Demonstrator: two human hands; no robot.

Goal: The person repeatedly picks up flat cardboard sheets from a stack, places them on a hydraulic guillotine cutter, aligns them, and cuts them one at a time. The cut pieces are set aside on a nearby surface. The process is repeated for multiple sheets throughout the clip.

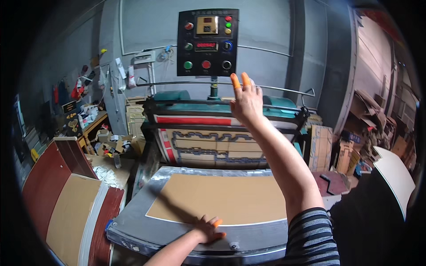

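My right hand (pixel 247 101) is raised with its arm stretched forward, just under a black control panel (pixel 208 42) with coloured buttons and a red display. Its fingers are extended, two of them in orange finger cots, and it holds nothing. Lower down, my left hand (pixel 207 229) rests open at the near edge of a tan cardboard sheet (pixel 217 197), with orange cots on its thumb and a finger. The sheet lies flat on the grey metal bed (pixel 146 232) of a press. Behind it stands an upright wooden die board (pixel 208 146) with dark winding strips.
A stack of tan board (pixel 71 217) sits beside dark red panels at left. A horizontal metal bar (pixel 177 83) crosses behind the press. At right lie a dark red board (pixel 328 184) and a curved white sheet (pixel 396 177). Cluttered tables stand at back left.
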